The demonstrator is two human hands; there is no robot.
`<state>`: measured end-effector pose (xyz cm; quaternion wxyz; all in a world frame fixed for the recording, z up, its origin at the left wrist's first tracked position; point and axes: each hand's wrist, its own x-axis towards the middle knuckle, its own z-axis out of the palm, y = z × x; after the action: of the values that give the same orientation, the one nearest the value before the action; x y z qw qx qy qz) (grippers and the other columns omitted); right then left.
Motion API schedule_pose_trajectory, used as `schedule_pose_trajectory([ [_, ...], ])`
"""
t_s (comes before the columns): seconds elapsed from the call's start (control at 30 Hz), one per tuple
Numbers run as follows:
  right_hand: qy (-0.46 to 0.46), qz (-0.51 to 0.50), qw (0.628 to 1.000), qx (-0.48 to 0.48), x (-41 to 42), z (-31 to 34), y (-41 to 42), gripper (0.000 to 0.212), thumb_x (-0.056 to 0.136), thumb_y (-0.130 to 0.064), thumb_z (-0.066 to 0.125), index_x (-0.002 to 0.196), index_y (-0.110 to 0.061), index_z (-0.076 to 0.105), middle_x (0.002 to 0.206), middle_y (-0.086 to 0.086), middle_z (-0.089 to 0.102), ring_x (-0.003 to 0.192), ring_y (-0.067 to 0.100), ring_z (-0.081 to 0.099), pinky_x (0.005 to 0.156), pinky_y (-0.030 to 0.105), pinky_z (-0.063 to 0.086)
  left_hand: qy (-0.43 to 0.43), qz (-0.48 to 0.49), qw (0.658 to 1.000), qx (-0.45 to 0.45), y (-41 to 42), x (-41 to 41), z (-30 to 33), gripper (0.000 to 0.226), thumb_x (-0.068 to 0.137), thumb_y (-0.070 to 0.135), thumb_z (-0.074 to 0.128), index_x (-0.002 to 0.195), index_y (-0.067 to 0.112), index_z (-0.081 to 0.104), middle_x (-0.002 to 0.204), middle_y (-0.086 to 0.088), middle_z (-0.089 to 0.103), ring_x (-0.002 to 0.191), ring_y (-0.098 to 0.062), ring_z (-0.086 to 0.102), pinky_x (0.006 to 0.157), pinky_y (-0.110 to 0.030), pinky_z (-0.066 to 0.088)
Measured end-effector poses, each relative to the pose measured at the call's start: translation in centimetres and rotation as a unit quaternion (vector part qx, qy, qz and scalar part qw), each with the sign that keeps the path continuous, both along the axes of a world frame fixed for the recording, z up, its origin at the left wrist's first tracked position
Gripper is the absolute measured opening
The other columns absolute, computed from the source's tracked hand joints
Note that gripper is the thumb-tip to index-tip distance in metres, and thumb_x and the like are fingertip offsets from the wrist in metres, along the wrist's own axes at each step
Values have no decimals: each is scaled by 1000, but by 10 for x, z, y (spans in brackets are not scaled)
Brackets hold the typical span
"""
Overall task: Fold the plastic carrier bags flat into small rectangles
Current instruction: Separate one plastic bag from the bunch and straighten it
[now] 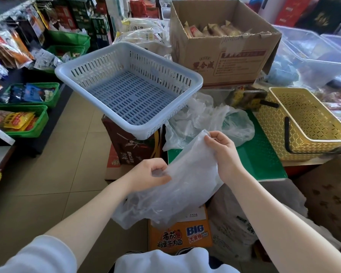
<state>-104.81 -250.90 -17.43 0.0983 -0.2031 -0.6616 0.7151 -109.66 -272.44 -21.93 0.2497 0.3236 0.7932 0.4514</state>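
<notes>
Carrier bag point(185, 174), translucent white plastic, is hanging in the air between both hands, above the near-left corner of the green tabletop point(262, 158). Left hand point(152, 174): grip is pinching the bag's left edge, thumb and curled fingers closing on the film. Right hand point(222, 152): grip is pinching the bag's upper edge, fingers curled round a bunch of it. Bag is running diagonally from the right hand down to the left, and its crumpled lower part is drooping over an orange instant-noodle carton point(181, 233) standing on the floor.

More plastic bags point(207, 117), loose and crumpled, are lying in a heap at the far-left part of the tabletop, just beyond the right hand. Pale blue slotted basket point(130, 89) is sitting tilted on a brown carton point(130, 142) to the left of the tabletop, nothing showing inside. Yellow lattice basket point(307, 125) with black handles is sitting at the tabletop's right edge. Open cardboard box point(222, 48) with wrapped snacks is standing behind the heap. Clear plastic tubs point(319, 54) are sitting at far right. Green crates point(28, 121) of packaged goods are lining the shelves on the left. Tan tiled floor point(67, 174) is showing below.
</notes>
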Motion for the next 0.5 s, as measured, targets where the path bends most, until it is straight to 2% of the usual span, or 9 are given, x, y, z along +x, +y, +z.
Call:
schedule_pose_trajectory([
  [0.1,9,-52,998,42,2,2,0,19,89,-15,60,70,-20,62,67,-1,47,64,11,40,57,23,32,17,0,1000,-15,-9,-2,-7,21,84,19,66,64,16,58,76,11,52,70,-3,50,69,-14,40],
  [0.23,16,-117,992,53,1,-2,9,20,92,-16,57,72,-21,58,65,-6,43,52,0,36,46,11,30,32,-4,999,-44,-19,1,-18,34,86,13,62,53,18,54,75,8,54,61,-4,48,60,-12,38],
  [0.3,5,-120,992,41,1,-6,16,19,93,-19,56,74,-21,57,64,-7,42,53,2,35,49,16,30,53,10,997,-60,-25,3,-28,36,88,16,60,54,26,55,77,6,59,63,-8,52,62,-17,42],
  [0.37,-14,-100,993,58,4,-13,20,15,93,-20,56,78,-19,58,65,-7,44,60,6,36,55,20,30,80,55,991,-91,-31,4,-37,32,89,23,57,58,29,57,75,3,61,66,-11,54,65,-27,45],
  [0.43,-23,-68,990,126,10,-19,22,12,92,-16,56,81,-15,60,68,-4,47,63,8,37,57,19,31,69,120,984,-111,-35,4,-41,29,89,32,56,62,23,59,70,0,60,64,-14,53,64,-34,44],
  [0.5,-12,-27,984,177,15,-23,18,13,91,-12,56,80,-15,61,70,-3,50,65,7,41,60,18,34,37,152,983,-100,-32,4,-38,29,88,40,55,70,18,57,66,3,58,60,-12,51,60,-30,42],
])
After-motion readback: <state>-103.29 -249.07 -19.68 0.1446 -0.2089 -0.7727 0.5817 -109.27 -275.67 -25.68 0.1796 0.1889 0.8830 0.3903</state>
